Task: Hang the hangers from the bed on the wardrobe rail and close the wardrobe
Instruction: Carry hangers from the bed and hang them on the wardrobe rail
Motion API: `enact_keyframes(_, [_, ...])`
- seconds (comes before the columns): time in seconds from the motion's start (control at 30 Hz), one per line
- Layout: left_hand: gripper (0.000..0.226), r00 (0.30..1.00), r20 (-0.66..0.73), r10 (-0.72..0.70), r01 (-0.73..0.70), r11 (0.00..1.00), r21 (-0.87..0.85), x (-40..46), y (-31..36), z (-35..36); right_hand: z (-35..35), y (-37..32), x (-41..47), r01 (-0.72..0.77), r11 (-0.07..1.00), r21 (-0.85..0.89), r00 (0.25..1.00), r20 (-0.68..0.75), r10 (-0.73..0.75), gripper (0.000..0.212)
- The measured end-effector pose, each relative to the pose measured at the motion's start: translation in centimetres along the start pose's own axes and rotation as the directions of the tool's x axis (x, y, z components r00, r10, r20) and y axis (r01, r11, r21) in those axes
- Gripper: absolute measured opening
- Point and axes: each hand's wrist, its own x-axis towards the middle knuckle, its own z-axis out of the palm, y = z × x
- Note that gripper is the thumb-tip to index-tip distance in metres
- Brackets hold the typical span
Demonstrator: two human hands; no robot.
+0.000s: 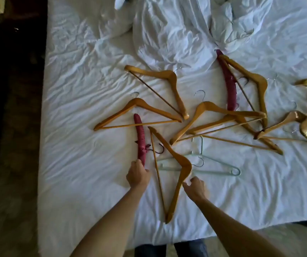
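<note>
Maroon padded hanger (141, 140), white sheet (78, 89)

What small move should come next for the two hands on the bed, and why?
Probably lift the padded red hanger clear: the left hand already grips its near end, though its far end lies under a wooden hanger's bar. The right hand could then close on the nearest wooden hanger, whose arm its fingers touch.
</note>
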Motion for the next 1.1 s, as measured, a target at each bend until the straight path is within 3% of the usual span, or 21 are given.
enact_keyframes(0.13, [0.054,0.998,-0.007,-0.07,0.07,0.99,0.123,3.4,-0.2,3.5,2.2,0.0,2.4,-0.082,0.994,0.066,0.996,0.047,0.079,0.038])
enact_keyframes(0.27, [0.06,0.996,-0.067,-0.063,0.072,0.986,0.148,6.3,-1.0,6.2,4.5,-0.5,4.0,-0.037,0.98,0.195,0.999,0.035,0.031,0.031])
enact_keyframes(0.5, [0.044,0.996,-0.001,-0.091,0.091,0.996,-0.019,6.6,-2.9,4.3,1.9,-2.4,-1.0,0.097,0.758,0.645,0.995,-0.053,-0.082,0.008])
enact_keyframes(0.67, [0.037,0.991,0.136,0.015,0.013,0.98,-0.197,3.1,-4.4,0.9,-5.3,-1.9,-8.3,0.233,0.731,0.641,0.972,-0.166,-0.164,0.012])
enact_keyframes(0.8, [0.029,0.973,0.232,-0.012,0.097,0.928,-0.359,-1.5,-5.3,-2.4,-10.6,-2.1,-14.4,0.324,0.725,0.608,0.945,-0.233,-0.228,0.016])
enact_keyframes(0.97, [0.021,0.958,0.256,-0.131,0.261,0.768,-0.585,-8.9,-5.5,-8.0,-14.4,-3.0,-19.5,0.433,0.695,0.574,0.901,-0.284,-0.327,0.012])
enact_keyframes(1.1, [0.023,0.952,0.27,-0.145,0.299,0.628,-0.718,-14.5,-6.5,-10.6,-14.5,-4.4,-22.0,0.485,0.708,0.514,0.867,-0.178,-0.465,0.012])
